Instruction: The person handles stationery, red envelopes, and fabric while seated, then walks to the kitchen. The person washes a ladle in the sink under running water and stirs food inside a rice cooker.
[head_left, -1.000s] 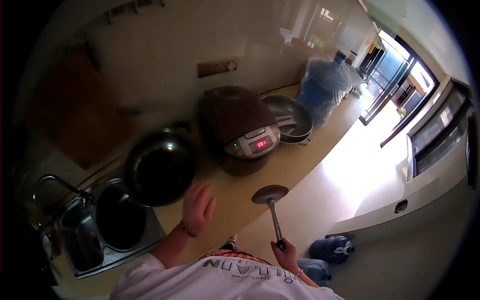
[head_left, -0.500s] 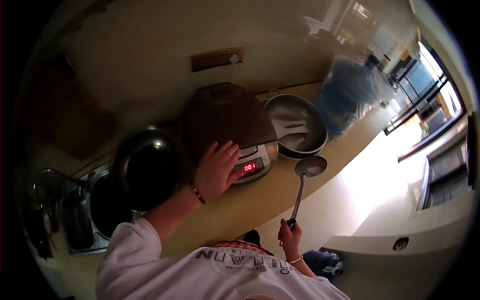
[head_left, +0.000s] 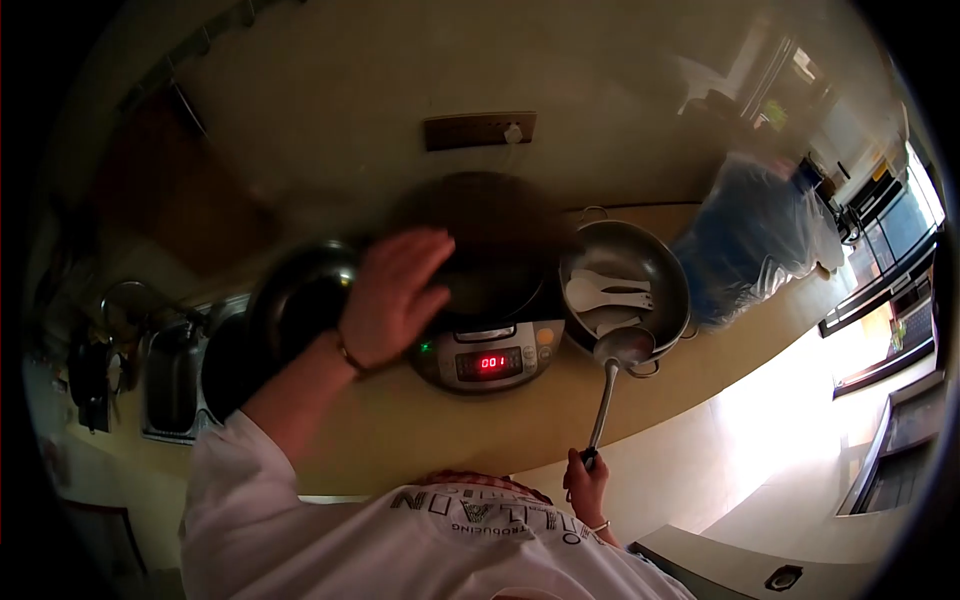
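The brown rice cooker (head_left: 495, 365) shows 001 in red, and its lid (head_left: 480, 215) appears raised, blurred by motion. In front of the lid, at the cooker's left side, my left hand (head_left: 392, 298) is open with its fingers spread and nothing in it. My right hand (head_left: 588, 480) is closed round the black handle of a metal ladle (head_left: 606, 400). The ladle's bowl is over the near rim of a grey pan (head_left: 655, 262) that holds white utensils (head_left: 608, 292). Whatever is inside the cooker is too dark to make out.
A dark wok (head_left: 300, 300) stands left of the cooker, beside the steel sink (head_left: 172, 385). A blue bottle in clear plastic (head_left: 745, 240) stands right of the pan. A socket strip (head_left: 480, 130) is on the wall. The counter's front edge curves off to the right.
My left hand reached the cooker's front panel, then moved up and left off it. The cooker's lid has gone from closed to raised. The ladle in my right hand has moved to the pan.
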